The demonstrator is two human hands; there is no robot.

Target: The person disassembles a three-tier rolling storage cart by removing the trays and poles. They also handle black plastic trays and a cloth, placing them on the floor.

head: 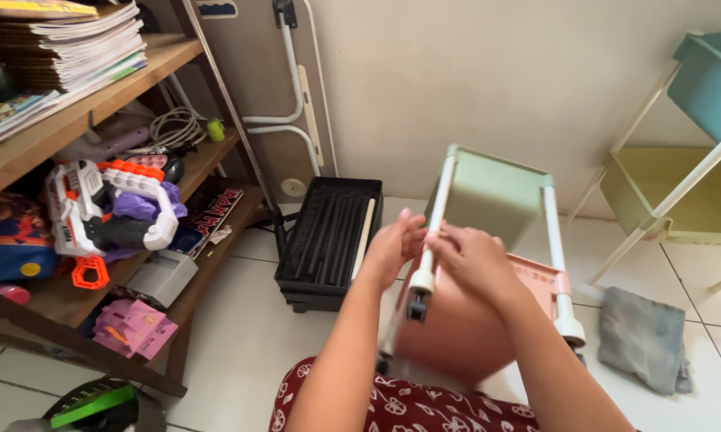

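Both hands (436, 252) apparently grip the white post (429, 240) between them.

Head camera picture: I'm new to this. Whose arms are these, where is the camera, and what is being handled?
The camera sits on a person's head and looks down, so both bare arms are the wearer's own. The left hand and right hand both grip one white plastic pole of a small cart with a green tray and a pink tray, tipped on its side above the white tiled floor. Nearby are a black plastic tray, a grey cloth and a wooden shelf of toys and books.
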